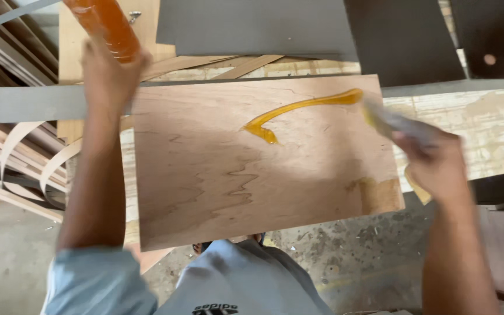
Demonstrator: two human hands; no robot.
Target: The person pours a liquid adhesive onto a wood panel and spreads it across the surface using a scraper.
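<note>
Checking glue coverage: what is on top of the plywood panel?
On the plywood panel, a curved streak of amber glue and a smeared patch near the right corner. Anything beneath is hidden.

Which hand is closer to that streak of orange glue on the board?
Right. The right hand is just past the glue streak's right end; the left hand, gripping an orange bottle, is beyond the plywood board's left edge.

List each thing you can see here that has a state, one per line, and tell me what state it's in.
Left hand: closed around the amber bottle.
Amber bottle: held at a tilt, off the board.
Right hand: gripping the spreader.
Spreader: blurred, its tip at the end of the glue streak.
Glue streak: wet, curved, not spread out.
Plywood board: lying flat, mostly bare, stained patch at its right corner.
Veneer strips: curled, loose at the left.
</note>
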